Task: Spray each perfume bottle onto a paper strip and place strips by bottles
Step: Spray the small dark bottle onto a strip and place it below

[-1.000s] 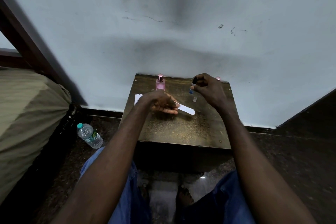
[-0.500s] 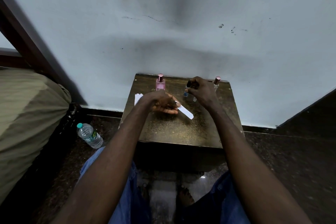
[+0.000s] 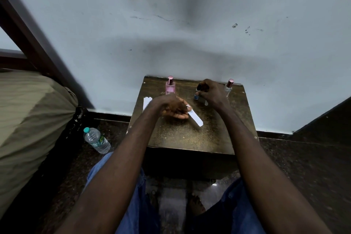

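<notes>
Wooden table (image 3: 190, 138), three perfume bottles, left hand (image 3: 171, 107) gripping one paper strip (image 3: 195, 118), right hand (image 3: 211, 92) gripping blue bottle (image 3: 196, 97)

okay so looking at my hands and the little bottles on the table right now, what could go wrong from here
The small blue bottle is pinched only by the right hand fingertips, so it might slip. That hand sits close to the clear bottle near the table back edge and could knock it. The paper strip in the left hand points away from the bottle, so spray may miss.
</notes>
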